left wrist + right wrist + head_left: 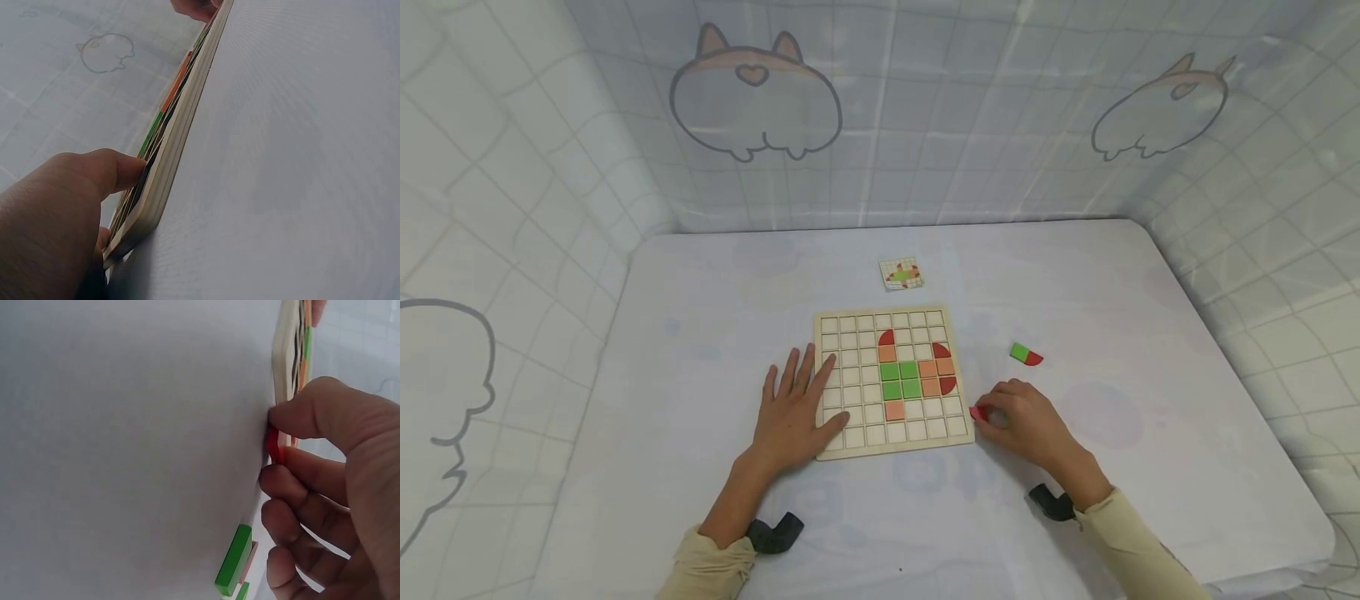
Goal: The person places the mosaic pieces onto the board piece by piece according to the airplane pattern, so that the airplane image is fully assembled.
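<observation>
The right hand (1022, 421) is covering most of the red piece (273, 445), so its full outline is not showing. The left hand (787, 425) is concealing part of the left edge of the grid board (917, 431). In the left wrist view, the upper frame edge is cutting off the right hand, and the board is appearing nearly edge-on, its cells hard to make out. In the right wrist view, the lower frame edge is cutting off a second green piece (243, 591) beside the green block (236, 559).

The board is lying flat on the counter (700, 333), its sides running away from the person; being nearly square, it is presenting no clear long axis. The red piece is being held just beside the board's right edge, by the near corner; its long axis is not being revealed.

Right grip: narrow; thumb and index finger are pinching the red piece. Left grip: wide; fingers are spreading and pointing away from the person, and the thumb is resting on the board.
</observation>
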`<move>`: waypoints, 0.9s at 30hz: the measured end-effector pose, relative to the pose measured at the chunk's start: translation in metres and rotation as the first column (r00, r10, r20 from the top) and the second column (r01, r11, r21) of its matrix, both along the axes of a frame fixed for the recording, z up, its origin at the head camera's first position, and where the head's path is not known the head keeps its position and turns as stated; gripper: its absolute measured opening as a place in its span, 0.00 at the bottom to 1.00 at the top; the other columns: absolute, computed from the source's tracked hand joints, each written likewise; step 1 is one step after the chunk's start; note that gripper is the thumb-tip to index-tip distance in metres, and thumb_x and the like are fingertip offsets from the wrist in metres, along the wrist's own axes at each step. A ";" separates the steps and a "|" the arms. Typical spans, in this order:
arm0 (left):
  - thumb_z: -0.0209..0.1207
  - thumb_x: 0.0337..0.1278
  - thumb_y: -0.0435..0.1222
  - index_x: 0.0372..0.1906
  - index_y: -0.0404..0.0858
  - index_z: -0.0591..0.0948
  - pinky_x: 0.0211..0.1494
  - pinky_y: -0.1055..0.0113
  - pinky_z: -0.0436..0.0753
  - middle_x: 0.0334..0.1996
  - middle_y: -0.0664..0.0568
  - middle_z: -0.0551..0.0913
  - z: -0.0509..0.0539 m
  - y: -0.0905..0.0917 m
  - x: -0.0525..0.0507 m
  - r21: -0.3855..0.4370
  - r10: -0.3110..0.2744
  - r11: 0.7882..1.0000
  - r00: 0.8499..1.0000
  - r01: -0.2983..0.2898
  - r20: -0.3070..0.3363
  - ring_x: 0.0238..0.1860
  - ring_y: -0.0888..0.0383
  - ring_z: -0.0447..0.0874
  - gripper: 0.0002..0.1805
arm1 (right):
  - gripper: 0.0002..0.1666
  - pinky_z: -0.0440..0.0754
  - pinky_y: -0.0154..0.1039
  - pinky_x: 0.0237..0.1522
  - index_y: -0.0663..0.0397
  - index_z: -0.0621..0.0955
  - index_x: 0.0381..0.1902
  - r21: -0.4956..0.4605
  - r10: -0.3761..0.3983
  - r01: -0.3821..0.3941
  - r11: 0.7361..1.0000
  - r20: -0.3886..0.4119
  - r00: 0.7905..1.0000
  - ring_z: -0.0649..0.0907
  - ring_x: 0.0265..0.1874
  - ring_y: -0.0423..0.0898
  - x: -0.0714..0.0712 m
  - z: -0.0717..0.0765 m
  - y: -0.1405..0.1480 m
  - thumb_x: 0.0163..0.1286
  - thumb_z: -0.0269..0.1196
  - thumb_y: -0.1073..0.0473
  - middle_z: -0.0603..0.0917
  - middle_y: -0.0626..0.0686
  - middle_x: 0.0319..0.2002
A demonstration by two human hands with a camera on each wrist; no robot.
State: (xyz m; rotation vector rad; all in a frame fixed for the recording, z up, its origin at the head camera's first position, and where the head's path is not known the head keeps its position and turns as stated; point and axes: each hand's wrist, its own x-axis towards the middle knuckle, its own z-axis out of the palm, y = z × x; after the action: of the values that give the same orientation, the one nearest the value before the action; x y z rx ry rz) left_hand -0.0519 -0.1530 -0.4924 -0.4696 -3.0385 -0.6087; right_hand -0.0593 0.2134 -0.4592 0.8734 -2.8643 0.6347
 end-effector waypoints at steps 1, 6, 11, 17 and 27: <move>0.53 0.60 0.60 0.79 0.45 0.53 0.71 0.40 0.36 0.78 0.42 0.43 0.000 0.000 0.000 0.002 -0.001 1.000 1.000 0.001 0.001 0.77 0.43 0.34 0.47 | 0.06 0.78 0.36 0.33 0.51 0.88 0.31 0.010 -0.002 0.002 1.000 -0.004 1.000 0.74 0.29 0.38 0.000 0.000 -0.001 0.53 0.73 0.59 0.81 0.41 0.28; 0.53 0.60 0.61 0.79 0.45 0.53 0.71 0.40 0.36 0.78 0.42 0.43 0.000 0.000 0.000 -0.005 -0.004 1.000 1.000 0.004 0.009 0.77 0.43 0.33 0.47 | 0.06 0.76 0.34 0.29 0.53 0.86 0.30 0.007 -0.025 0.025 1.000 -0.045 0.999 0.73 0.26 0.38 -0.001 0.000 -0.004 0.51 0.71 0.61 0.80 0.41 0.25; 0.53 0.60 0.61 0.79 0.45 0.53 0.71 0.40 0.36 0.78 0.41 0.43 0.001 -0.001 -0.001 -0.014 -0.004 1.000 1.000 0.004 0.007 0.77 0.43 0.33 0.47 | 0.09 0.78 0.35 0.31 0.55 0.87 0.31 -0.115 -0.039 0.036 0.993 -0.023 0.999 0.77 0.28 0.39 -0.003 0.004 -0.017 0.51 0.74 0.62 0.81 0.42 0.25; 0.52 0.60 0.61 0.79 0.46 0.52 0.71 0.41 0.35 0.78 0.42 0.42 -0.001 -0.001 -0.001 -0.017 -0.003 1.000 1.000 0.004 0.022 0.77 0.44 0.32 0.47 | 0.11 0.78 0.34 0.30 0.57 0.87 0.33 -0.205 -0.033 0.043 0.978 0.049 0.998 0.78 0.28 0.41 0.001 0.010 -0.052 0.49 0.73 0.63 0.82 0.44 0.26; 0.51 0.61 0.61 0.79 0.46 0.52 0.72 0.41 0.34 0.78 0.43 0.42 0.000 -0.001 -0.001 -0.019 0.000 1.000 1.000 0.001 0.025 0.77 0.44 0.32 0.47 | 0.07 0.75 0.30 0.29 0.54 0.88 0.30 -0.237 0.023 -0.027 0.971 -0.017 1.000 0.75 0.25 0.38 0.010 0.004 -0.098 0.50 0.72 0.64 0.80 0.42 0.22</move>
State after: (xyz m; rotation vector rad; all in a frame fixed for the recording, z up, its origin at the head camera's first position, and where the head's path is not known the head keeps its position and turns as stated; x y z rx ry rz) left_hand -0.0528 -0.1538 -0.4924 -0.4666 -3.0700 -0.5911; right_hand -0.0497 0.1159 -0.4548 0.8731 -2.6933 0.9456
